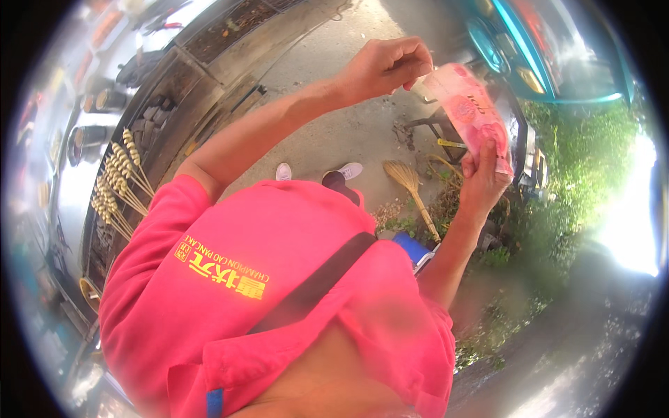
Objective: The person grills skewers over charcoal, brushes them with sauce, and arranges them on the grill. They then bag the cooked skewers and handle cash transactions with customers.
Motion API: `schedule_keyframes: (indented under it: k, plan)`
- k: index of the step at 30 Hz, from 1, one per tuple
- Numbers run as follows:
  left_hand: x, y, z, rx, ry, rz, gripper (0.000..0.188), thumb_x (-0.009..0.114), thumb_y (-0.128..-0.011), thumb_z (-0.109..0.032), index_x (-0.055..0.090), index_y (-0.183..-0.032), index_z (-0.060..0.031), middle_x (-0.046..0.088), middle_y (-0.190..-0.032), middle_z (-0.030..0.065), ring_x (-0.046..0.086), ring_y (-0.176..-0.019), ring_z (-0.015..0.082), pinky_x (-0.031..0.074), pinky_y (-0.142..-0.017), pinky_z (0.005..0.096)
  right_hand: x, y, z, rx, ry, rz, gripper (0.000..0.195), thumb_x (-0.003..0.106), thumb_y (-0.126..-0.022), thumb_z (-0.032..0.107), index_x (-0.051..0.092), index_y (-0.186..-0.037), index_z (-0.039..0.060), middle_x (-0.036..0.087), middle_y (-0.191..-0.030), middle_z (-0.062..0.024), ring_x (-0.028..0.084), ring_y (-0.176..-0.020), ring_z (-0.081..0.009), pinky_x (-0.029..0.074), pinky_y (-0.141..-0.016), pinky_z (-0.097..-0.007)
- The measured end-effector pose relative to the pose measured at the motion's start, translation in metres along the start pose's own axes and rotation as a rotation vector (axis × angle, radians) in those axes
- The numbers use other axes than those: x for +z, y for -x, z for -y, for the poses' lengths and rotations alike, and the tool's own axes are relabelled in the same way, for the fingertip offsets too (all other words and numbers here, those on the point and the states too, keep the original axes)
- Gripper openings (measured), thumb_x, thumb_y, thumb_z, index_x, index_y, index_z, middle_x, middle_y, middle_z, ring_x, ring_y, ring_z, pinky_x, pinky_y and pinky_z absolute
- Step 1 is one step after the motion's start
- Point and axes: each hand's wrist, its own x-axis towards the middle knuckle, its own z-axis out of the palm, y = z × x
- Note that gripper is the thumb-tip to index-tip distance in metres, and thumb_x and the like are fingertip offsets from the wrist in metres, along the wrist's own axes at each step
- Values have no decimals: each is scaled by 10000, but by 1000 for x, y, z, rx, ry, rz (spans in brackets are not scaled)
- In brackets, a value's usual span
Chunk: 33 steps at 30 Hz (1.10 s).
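Observation:
My right hand pinches the near end of a pinkish-red paper banknote between thumb and fingers. The note bows upward and away from that hand, its printed face showing. At its far edge is my left hand, with the fingers curled in and the thumb close to them. Those fingertips meet the note's edge or lie right beside it; whether they grip it is hidden. Both arms reach out in front of my red shirt, which bears yellow writing. A dark strap crosses the chest.
At left runs a long charcoal grill with several loaded skewers and dark containers alongside. A straw broom lies by a blue object at right. A turquoise vehicle stands upper right, above green plants.

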Motion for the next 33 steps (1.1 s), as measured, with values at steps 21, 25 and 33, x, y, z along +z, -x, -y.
schedule_keyframes:
  k: [21,25,33]
  plan:
    - [150,-135,14,-32,3,201,82,537,-880,-106,514,-901,-30,582,-692,-7,538,-611,43,413,-496,184,-130,-96,-55,-20,-359,-216,175,527,-894,133,564,-765,22,440,-523,16,373,-404,-46,261,-355,-187]
    - [183,-146,45,-72,311,191,209,537,-887,-205,531,-1019,-43,592,-838,39,558,-731,84,452,-594,216,-137,-113,-68,31,-397,-273,170,524,-897,144,562,-770,38,457,-522,12,401,-406,-57,280,-354,-193]
    - [249,-157,71,-596,1134,236,346,531,-889,-268,468,-1104,-4,582,-917,73,560,-829,175,469,-757,304,-135,-91,-91,340,-319,-151,185,560,-880,195,586,-825,20,527,-576,-22,455,-447,-76,342,-407,-194]
